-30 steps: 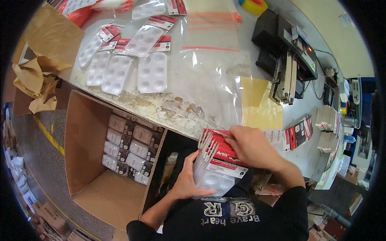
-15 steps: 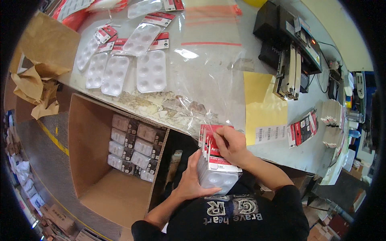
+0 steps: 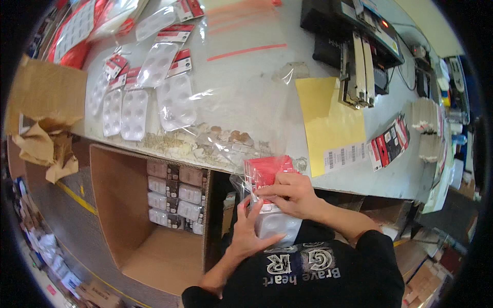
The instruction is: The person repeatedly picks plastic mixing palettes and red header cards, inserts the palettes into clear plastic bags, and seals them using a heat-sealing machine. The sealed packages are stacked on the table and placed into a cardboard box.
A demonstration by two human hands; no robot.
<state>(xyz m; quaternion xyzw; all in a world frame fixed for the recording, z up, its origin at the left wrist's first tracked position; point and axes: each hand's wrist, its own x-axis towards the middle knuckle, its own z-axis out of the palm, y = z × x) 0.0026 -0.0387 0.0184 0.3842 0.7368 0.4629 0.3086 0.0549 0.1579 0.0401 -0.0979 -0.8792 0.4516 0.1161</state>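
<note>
At the near edge of the desk [image 3: 246, 97], a person's left hand [image 3: 247, 233] clamps the left side of a palette stack [image 3: 280, 227], just right of an open cardboard box [image 3: 115, 200]. The right hand [image 3: 292, 195] bends over the stack's red header cards [image 3: 269, 167]; whether it grips them cannot be told.

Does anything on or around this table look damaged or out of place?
Yes. Along the near edge of the table, a ragged, mottled patch looks worn or peeling, unlike the smoother grey surface around it. At the left end, brown paper looks crumpled and torn, with uneven edges.
</note>
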